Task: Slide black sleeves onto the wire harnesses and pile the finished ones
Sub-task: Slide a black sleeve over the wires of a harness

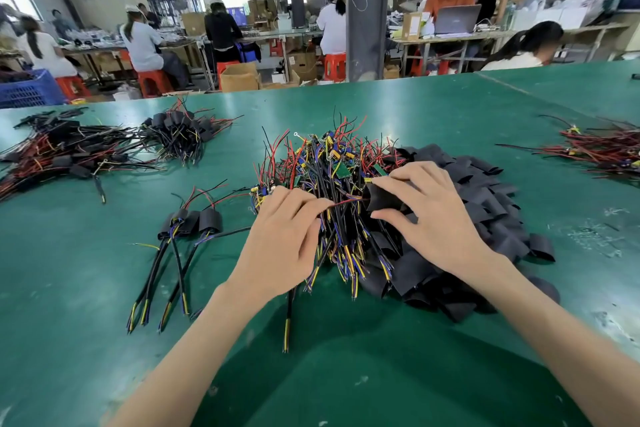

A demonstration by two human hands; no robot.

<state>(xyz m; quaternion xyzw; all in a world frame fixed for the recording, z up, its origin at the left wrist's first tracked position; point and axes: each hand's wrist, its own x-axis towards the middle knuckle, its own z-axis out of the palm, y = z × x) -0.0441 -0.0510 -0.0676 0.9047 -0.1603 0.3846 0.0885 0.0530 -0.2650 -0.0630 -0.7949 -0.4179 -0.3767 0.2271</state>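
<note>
A heap of unsleeved wire harnesses [332, 180] with red, black, yellow and blue wires and small green boards lies mid-table. To its right spreads a pile of flat black sleeves [485, 218]. My right hand [426, 215] pinches one black sleeve [382, 198] between thumb and fingers at the heap's right side. My left hand [287, 236] rests on the heap's left side, its fingertips pinching a harness's wires [341, 203] whose red end points into the sleeve's mouth. Three sleeved harnesses [187, 229] lie to the left.
The green table [346, 374] carries larger piles of sleeved harnesses at the far left [62, 152] and back left [180, 135]. Another wire bundle [609, 149] lies at the right edge. Other people sit at benches beyond the table.
</note>
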